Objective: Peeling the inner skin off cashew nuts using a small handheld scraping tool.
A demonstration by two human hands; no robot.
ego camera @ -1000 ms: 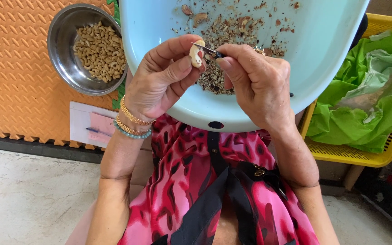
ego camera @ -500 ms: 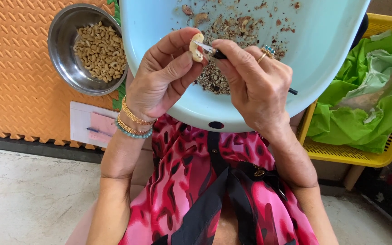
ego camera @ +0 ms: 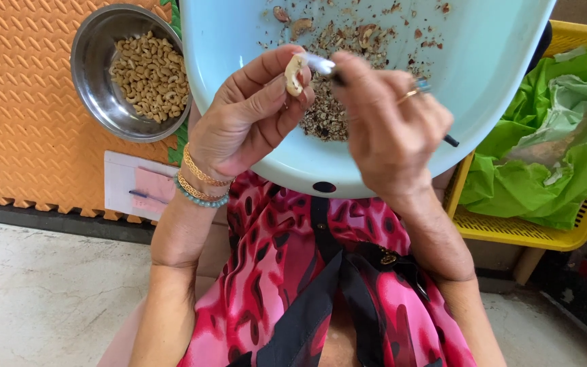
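A pale, curved cashew nut [ego camera: 294, 73] stands upright over the blue basin, a small knife [ego camera: 327, 66] blade touching it.

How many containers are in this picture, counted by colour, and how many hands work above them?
Light blue tub: 1
Steel bowl of nuts: 1
Yellow basket: 1
Hands: 2, left hand with a nut, right hand with a small tool
Total: 3 containers, 2 hands

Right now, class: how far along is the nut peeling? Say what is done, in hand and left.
Done: many pale peeled nuts fill the steel bowl. In hand: the left hand pinches one nut while the right hand works a small blade against it. Left: a few unpeeled nuts lie among husk scraps in the blue basin.
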